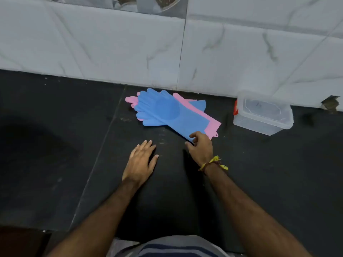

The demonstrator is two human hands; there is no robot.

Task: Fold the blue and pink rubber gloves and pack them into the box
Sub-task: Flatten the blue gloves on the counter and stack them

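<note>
Dark stone counter [185,182] runs under a wall of pale marbled tiles [92,43]; the gloves lie near the back edge in a loose overlapping heap, unfolded; the blue gloves [167,112] are on top, fingers pointing left, and the pink gloves [213,125] show beneath them at the fingertips and along the cuffs; how many of each there are cannot be told for sure. To the right, apart from the heap, stands the box [263,115], clear plastic with a red clasp; it looks empty, and whether a lid sits on it cannot be told.

The right hand [201,147], with a yellow thread [213,162] at the wrist, rests at the near cuff of the top blue glove, fingers curled and touching the edge; whether it has pinched the rubber yet is not clear. The left hand [141,162] lies flat and spread on the bare counter, holding nothing, just left of the cuff.

By this showing the task has hardly begun; no glove is folded, none is packed; all the folding and the boxing are left.
</note>
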